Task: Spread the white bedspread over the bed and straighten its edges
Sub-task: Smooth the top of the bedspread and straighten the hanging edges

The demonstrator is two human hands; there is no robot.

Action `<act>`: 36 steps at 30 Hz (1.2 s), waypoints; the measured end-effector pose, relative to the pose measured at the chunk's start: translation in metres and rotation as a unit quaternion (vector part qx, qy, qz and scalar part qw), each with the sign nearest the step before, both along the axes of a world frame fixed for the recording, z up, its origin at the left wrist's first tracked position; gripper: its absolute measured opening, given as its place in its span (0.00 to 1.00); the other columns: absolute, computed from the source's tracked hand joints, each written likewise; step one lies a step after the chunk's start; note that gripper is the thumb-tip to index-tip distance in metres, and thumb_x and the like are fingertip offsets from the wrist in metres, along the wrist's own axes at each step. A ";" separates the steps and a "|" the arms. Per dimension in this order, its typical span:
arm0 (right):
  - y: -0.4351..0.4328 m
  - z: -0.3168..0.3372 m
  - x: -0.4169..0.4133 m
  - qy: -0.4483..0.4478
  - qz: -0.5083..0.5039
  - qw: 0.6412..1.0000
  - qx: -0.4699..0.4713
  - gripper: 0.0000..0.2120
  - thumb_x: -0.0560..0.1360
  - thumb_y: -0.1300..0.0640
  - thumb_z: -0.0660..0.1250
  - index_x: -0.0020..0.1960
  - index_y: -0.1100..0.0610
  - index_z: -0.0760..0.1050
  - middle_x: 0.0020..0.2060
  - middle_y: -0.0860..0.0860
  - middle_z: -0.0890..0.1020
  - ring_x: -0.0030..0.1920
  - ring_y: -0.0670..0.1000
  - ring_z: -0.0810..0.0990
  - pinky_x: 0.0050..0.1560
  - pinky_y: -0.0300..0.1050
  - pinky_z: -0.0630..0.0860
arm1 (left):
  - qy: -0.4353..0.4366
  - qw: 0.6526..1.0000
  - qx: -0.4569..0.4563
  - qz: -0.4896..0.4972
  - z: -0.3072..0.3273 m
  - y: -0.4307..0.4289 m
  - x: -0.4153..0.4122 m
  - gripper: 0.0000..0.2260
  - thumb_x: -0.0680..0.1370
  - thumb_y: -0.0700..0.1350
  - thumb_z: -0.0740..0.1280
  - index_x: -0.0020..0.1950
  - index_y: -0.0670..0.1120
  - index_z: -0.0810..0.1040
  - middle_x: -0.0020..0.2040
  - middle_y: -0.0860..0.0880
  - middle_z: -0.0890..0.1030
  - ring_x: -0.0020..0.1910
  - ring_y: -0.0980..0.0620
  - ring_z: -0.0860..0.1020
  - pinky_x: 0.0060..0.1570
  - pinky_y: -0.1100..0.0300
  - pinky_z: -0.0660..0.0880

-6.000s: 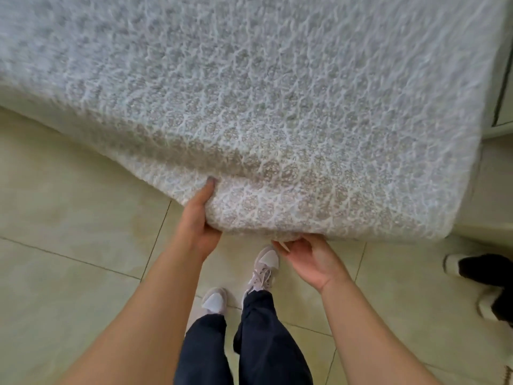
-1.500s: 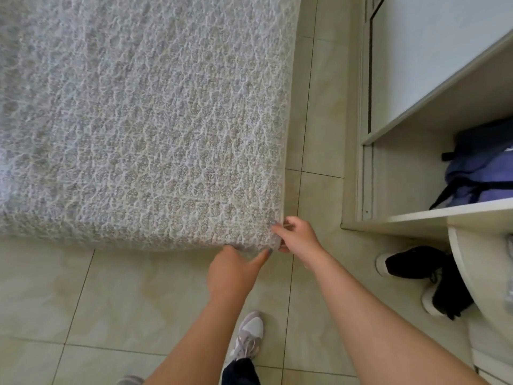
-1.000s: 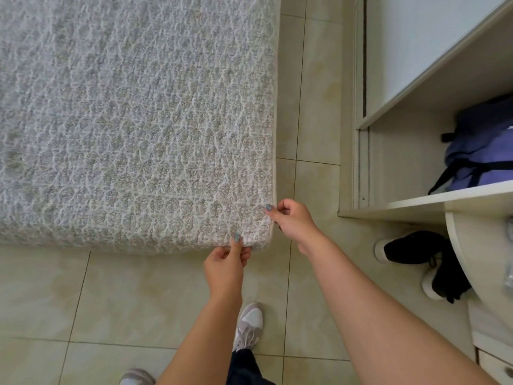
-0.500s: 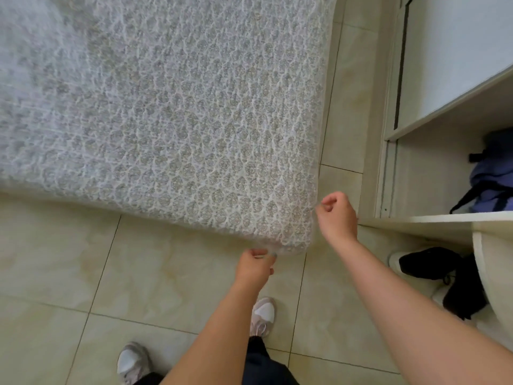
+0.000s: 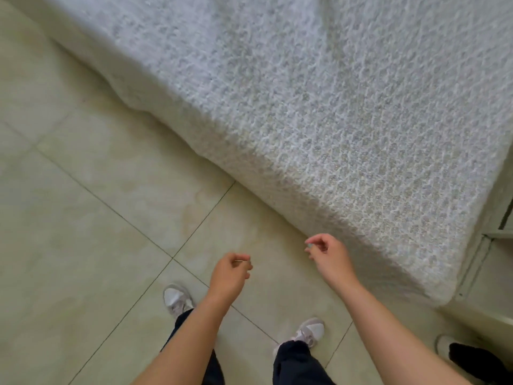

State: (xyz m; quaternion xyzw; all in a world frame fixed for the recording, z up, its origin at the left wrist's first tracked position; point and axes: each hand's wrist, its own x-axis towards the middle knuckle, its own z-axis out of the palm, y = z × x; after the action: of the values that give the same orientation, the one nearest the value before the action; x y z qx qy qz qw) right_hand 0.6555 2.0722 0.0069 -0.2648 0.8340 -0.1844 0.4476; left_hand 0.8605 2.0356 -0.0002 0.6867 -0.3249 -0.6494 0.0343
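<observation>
The white bedspread (image 5: 319, 112), with a raised lace-like pattern, covers the bed across the upper right and hangs down over its foot edge and corner. My left hand (image 5: 229, 275) hovers over the floor tiles, fingers loosely curled, holding nothing. Close to the hanging foot edge of the bedspread is my right hand (image 5: 327, 255), fingers loosely bent and apart, not touching the cloth.
Beige floor tiles (image 5: 97, 218) fill the left and bottom. My two feet in light sneakers (image 5: 176, 298) stand below my hands. A black and white shoe (image 5: 458, 351) lies at the bottom right. A pale cabinet edge (image 5: 497, 234) stands right of the bed corner.
Both hands have let go of the bedspread's corner and drawn back over the floor. The view has swung left, along the foot edge of the bed.
</observation>
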 end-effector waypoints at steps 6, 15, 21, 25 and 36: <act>-0.087 0.017 0.163 -0.046 0.010 0.999 0.003 0.12 0.76 0.69 0.61 0.41 0.54 0.75 0.38 0.53 0.80 0.37 0.51 0.80 0.39 0.41 0.74 | -0.017 0.998 -0.053 0.017 0.021 -0.069 0.158 0.04 0.78 0.43 0.63 0.49 0.51 0.76 0.48 0.51 0.81 0.45 0.54 0.80 0.42 0.63 0.73; -0.231 0.054 0.327 -0.107 0.090 0.989 0.048 0.06 0.77 0.63 0.62 0.47 0.56 0.77 0.44 0.54 0.83 0.38 0.49 0.79 0.39 0.40 0.72 | -0.090 0.993 -0.076 -0.016 0.054 -0.167 0.335 0.04 0.78 0.44 0.64 0.50 0.51 0.77 0.49 0.54 0.78 0.49 0.53 0.77 0.45 0.61 0.70; -0.358 0.088 0.393 -0.119 0.133 0.983 0.040 0.07 0.78 0.62 0.60 0.48 0.56 0.76 0.44 0.52 0.82 0.40 0.48 0.79 0.42 0.39 0.73 | -0.105 0.991 -0.077 0.016 0.086 -0.275 0.409 0.05 0.78 0.43 0.64 0.51 0.49 0.78 0.49 0.53 0.79 0.49 0.51 0.77 0.46 0.59 0.70; -0.431 0.103 0.430 -0.123 0.158 0.979 0.045 0.06 0.78 0.62 0.60 0.49 0.57 0.76 0.43 0.53 0.82 0.38 0.48 0.78 0.38 0.38 0.71 | -0.101 0.990 -0.073 0.069 0.105 -0.345 0.448 0.04 0.78 0.42 0.64 0.49 0.50 0.78 0.49 0.52 0.79 0.50 0.50 0.78 0.44 0.59 0.70; -0.628 0.132 0.556 -0.133 0.154 0.978 0.056 0.07 0.77 0.63 0.61 0.45 0.58 0.76 0.38 0.52 0.81 0.34 0.48 0.76 0.35 0.37 0.70 | -0.076 0.984 -0.076 0.141 0.135 -0.565 0.562 0.05 0.78 0.41 0.64 0.50 0.48 0.78 0.51 0.50 0.80 0.48 0.52 0.79 0.47 0.59 0.74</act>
State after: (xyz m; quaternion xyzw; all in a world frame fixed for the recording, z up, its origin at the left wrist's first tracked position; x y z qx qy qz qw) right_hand 1.2119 1.4443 0.1388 -0.3375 0.7256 -0.1001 0.5913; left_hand 1.4224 1.4708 0.1343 0.7685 -0.2744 -0.5574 0.1528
